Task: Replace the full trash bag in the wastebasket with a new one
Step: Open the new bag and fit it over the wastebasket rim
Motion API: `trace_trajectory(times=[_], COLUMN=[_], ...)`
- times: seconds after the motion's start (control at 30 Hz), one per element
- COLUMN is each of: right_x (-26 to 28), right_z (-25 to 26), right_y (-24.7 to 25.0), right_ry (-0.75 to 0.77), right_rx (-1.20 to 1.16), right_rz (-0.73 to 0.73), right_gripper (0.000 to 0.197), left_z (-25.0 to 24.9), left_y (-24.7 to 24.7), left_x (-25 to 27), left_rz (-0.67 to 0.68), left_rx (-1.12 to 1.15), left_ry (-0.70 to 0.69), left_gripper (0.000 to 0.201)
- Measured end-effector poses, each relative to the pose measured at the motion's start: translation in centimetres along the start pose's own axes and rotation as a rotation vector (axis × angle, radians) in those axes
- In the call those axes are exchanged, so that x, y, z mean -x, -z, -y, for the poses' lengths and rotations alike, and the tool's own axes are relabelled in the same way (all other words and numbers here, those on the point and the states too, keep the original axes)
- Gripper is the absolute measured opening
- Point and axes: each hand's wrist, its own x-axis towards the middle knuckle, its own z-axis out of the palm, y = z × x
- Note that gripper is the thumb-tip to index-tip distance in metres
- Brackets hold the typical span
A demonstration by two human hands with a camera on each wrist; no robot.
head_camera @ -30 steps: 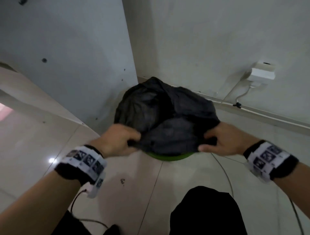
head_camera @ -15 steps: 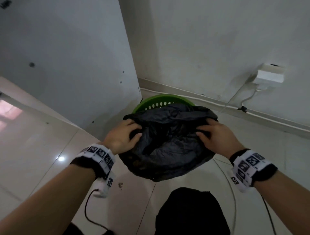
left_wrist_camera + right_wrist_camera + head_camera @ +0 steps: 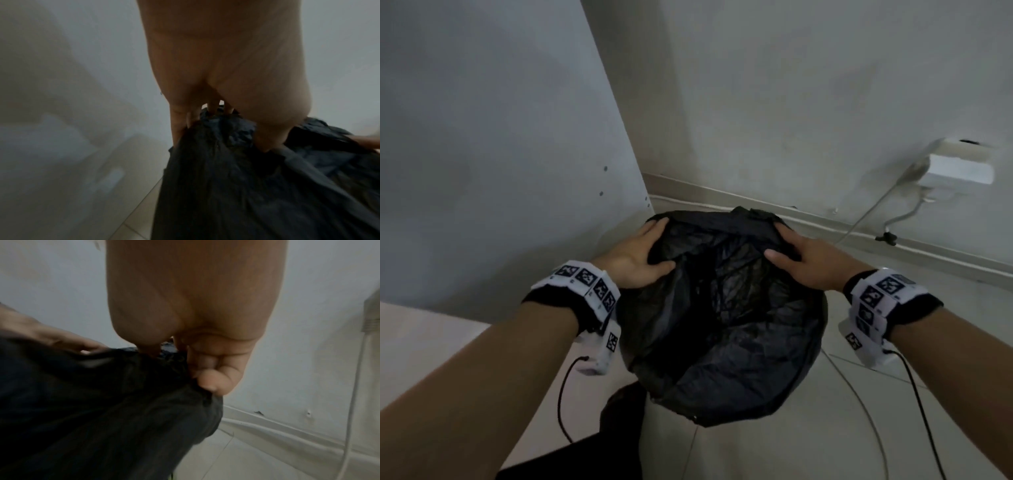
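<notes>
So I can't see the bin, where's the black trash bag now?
In the head view the black trash bag sits centre frame on the floor near the wall corner, its far edge gripped by the left hand and right hand.

The room is dim and grey, the light soft and even, with no glare. Both wrist views are smeared with blur; the wall (image 3: 61, 113) left of the fingers (image 3: 211, 105) is a haze. The head view bends straight lines near its edges. The bag (image 3: 722, 308) reads nearly black, folds faint.
</notes>
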Motion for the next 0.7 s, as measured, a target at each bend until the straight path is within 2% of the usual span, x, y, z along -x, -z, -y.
trace_trajectory(times=[0.1,0.2,0.27,0.33,0.37,0.4,0.43,0.5,0.53,0.57,0.6,0.67,0.7], right_x=[-0.4,0.1,0.4,0.9,1.1,1.6,2.4,4.0,4.7,5.5,6.2,7.4,8.0], right_z=[-0.2,-0.9,-1.6,-2.6,-3.3,-3.9,-4.4,-5.8,-6.6,-7.2,-7.5,-7.6,-7.4], right_y=[0.0,0.0,-0.4,-1.3,-1.7,-2.0,-2.2,-2.8,-3.5,-4.4,-5.7,-8.4,-9.5], right_ry=[-0.080,-0.198,-0.310,-0.337,-0.292,-0.225,-0.149,-0.047,-0.059,-0.108,-0.167,-0.254,-0.254], right_rx=[-0.193,-0.184,-0.219,-0.327,-0.397,-0.471,-0.540,-0.574,-0.574,-0.595,-0.644,-0.790,-0.871], right_rz=[0.030,0.129,0.248,0.305,0.254,0.142,-0.012,-0.294,-0.353,-0.321,-0.207,0.099,0.168], right_gripper=[0.086,0.083,0.100,0.111,0.110,0.100,0.082,0.038,0.026,0.025,0.029,0.028,0.024], left_z=[-0.1,0.1,0.2,0.1,0.1,0.4,0.7,1.8,2.3,2.9,3.4,4.4,4.4], left_y=[0.4,0.4,0.1,-0.3,-0.5,-0.7,-0.9,-1.5,-2.0,-2.8,-3.9,-7.0,-8.7], left_x=[-2.0,-3.2,-3.1,-2.0,-1.3,-0.7,0.2,2.4,3.6,4.8,6.1,8.9,10.5], left_rz=[0.013,0.045,0.129,0.234,0.263,0.229,0.122,-0.187,-0.301,-0.361,-0.367,-0.235,-0.121], left_rx=[0.113,0.140,0.268,0.369,0.376,0.377,0.386,0.512,0.592,0.672,0.757,0.915,0.991], left_ry=[0.066,0.193,0.266,0.369,0.385,0.345,0.277,0.213,0.230,0.279,0.372,0.604,0.690], left_gripper=[0.089,0.094,0.081,0.070,0.068,0.069,0.068,0.060,0.060,0.057,0.051,0.041,0.038])
